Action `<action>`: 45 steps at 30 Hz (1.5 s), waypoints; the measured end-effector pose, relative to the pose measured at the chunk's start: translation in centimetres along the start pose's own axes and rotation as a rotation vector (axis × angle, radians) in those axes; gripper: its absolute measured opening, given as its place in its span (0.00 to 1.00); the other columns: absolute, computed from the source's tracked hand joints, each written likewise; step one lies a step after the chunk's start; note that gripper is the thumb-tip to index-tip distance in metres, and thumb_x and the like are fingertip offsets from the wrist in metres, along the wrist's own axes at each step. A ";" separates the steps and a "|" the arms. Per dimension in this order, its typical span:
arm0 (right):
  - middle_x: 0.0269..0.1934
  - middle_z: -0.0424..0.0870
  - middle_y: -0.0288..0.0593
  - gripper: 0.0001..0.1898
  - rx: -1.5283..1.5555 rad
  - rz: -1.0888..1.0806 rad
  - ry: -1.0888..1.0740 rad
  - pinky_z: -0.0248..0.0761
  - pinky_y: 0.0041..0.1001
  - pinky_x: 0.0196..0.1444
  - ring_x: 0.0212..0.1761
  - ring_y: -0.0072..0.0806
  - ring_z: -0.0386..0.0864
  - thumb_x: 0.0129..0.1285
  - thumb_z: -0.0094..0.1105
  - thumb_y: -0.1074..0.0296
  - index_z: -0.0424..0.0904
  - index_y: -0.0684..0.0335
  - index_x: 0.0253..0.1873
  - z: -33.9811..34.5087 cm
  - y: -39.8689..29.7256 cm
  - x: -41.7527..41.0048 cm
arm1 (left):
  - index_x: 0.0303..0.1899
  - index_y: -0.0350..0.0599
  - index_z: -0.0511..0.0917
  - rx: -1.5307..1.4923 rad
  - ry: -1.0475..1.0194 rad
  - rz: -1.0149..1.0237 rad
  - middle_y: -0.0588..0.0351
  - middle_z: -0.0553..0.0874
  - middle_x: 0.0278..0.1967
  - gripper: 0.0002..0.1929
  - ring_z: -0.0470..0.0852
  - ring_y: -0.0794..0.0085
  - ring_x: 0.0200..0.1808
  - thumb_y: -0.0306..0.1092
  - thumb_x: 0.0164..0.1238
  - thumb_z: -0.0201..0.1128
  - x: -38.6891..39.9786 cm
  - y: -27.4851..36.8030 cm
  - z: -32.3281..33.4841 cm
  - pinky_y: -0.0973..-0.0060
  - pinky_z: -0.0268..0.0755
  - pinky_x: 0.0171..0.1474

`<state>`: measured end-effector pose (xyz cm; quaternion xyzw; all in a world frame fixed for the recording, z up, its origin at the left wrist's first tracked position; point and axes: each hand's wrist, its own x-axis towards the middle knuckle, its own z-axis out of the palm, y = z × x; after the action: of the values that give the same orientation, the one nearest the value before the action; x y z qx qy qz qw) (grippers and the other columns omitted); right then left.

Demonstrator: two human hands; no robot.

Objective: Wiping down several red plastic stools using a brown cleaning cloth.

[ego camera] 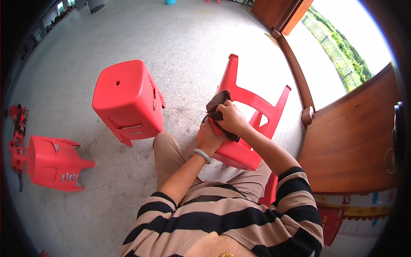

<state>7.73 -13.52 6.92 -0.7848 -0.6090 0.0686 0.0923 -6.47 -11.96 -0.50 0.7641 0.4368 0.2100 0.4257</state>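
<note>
A red plastic stool (pixel 247 95) lies tipped over before my knees, its legs pointing away from me. My left hand (pixel 208 138), below a pale bangle, grips a red part of this stool. Bunched in the fingers of my right hand (pixel 233 117) is a dark brown cloth (pixel 221 98), pressed against the stool just beyond the left hand. Both hands and the cloth hide the part of the stool under them. Something black-edged shows beside the cloth, too covered to name.
Left of my knee stands a red stool (pixel 120 86) upright. Farther left are another red stool (pixel 48 163) with stickers and a person (pixel 14 112) at the rim beside red stools. A wooden door (pixel 350 138) stands at right by a bright doorway. A blue bucket (pixel 170 2) is far off.
</note>
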 end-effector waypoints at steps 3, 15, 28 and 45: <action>0.48 0.86 0.56 0.23 0.251 -0.048 -0.147 0.79 0.44 0.59 0.54 0.52 0.85 0.57 0.77 0.55 0.87 0.63 0.52 -1.5 3.3 0.3 | 0.66 0.38 0.69 0.000 0.010 -0.011 0.36 0.85 0.53 0.46 0.86 0.40 0.55 0.54 0.48 0.79 0.0 -0.1 0.4 0.51 0.80 0.61; 0.55 0.80 0.50 0.20 -0.102 0.030 0.405 0.78 0.46 0.62 0.62 0.50 0.79 0.61 0.75 0.60 0.86 0.56 0.57 -9.9 5.6 5.9 | 0.70 0.36 0.65 0.079 -0.020 -0.025 0.35 0.83 0.56 0.49 0.85 0.41 0.56 0.50 0.51 0.80 0.0 -0.2 0.4 0.52 0.81 0.60; 0.67 0.78 0.47 0.23 -0.155 0.294 0.310 0.79 0.45 0.65 0.64 0.50 0.81 0.63 0.76 0.55 0.81 0.51 0.61 -1.7 9.8 14.2 | 0.71 0.40 0.65 0.089 0.014 0.002 0.36 0.83 0.56 0.48 0.85 0.42 0.56 0.49 0.50 0.79 0.1 0.1 0.7 0.52 0.81 0.59; 0.67 0.74 0.55 0.31 -0.061 0.447 0.221 0.78 0.51 0.64 0.67 0.55 0.79 0.61 0.78 0.51 0.75 0.55 0.65 -1.0 9.6 14.7 | 0.69 0.37 0.65 0.116 0.043 0.054 0.35 0.84 0.52 0.47 0.86 0.40 0.52 0.49 0.48 0.78 0.5 -0.2 1.5 0.50 0.82 0.56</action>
<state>20.63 -1.63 5.77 -0.9051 -0.4083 -0.0173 0.1170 -5.24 -12.16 -1.54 0.7943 0.4365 0.2121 0.3654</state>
